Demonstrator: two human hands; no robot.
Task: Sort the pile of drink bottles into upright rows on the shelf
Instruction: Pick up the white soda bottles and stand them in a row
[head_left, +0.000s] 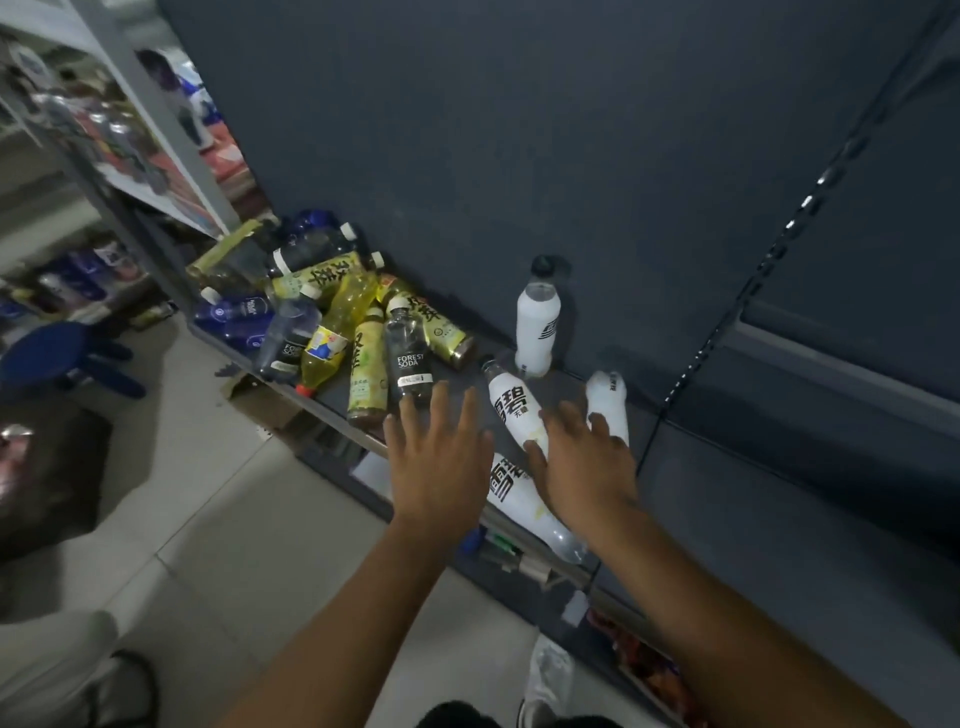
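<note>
Me: Forearms enter from 6 o'clock. Left hand (441, 457): fingers spread, holding nothing, over the front lip of the shelf (563, 387). Right hand (587, 462): also spread, above lying white bottles. Contact or not, cannot tell.

Checker: Where is the stock?

Me: Pile (337, 322) at 10 o'clock from my left hand: yellow tea, clear and blue bottles heaped on their sides, with the Forest Soda bottle (410, 353) nearest my fingertips. Upright white bottle (537, 322) at 12 o'clock, against the back panel. Three more white ones lie flat: labelled bottle (514, 410) between my hands, plain bottle (608, 400) at 1 o'clock under my right fingers, lip bottle (524, 504) at 6 o'clock beneath my right wrist.

Checker: Risks?

Me: Judgement only. The lip bottle looks to be at the very edge, so a wrist nudge could roll it to the floor. Round bodies roll when brushed, so a careless reach may topple the upright white bottle. Pulling from the heap's base could send the pile sliding off the front.
</note>
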